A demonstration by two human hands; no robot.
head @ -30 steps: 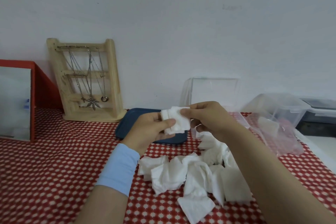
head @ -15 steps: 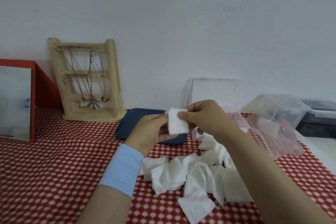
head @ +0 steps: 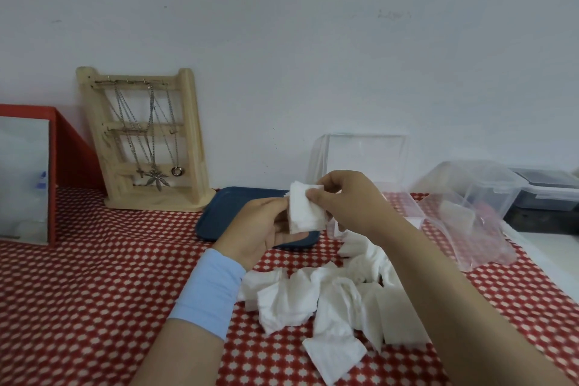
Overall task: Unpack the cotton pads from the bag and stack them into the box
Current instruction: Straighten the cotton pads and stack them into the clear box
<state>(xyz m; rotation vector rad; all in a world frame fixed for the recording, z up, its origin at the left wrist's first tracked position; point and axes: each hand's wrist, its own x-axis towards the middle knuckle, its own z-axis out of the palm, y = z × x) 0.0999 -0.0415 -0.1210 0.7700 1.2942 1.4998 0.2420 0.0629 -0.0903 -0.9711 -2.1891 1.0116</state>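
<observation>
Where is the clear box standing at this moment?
In the head view the clear box stands against the wall, right of centre, behind the right hand, between the blue tray and the plastic bag.

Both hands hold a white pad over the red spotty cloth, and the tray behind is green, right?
No. The head view shows the tray is dark blue, not green. The left hand and right hand do hold the white pad over the red spotty cloth.

left hand [head: 261,229] + right hand [head: 347,200] pinch cotton pad [head: 305,211]; loose pads [head: 332,301] below
</observation>
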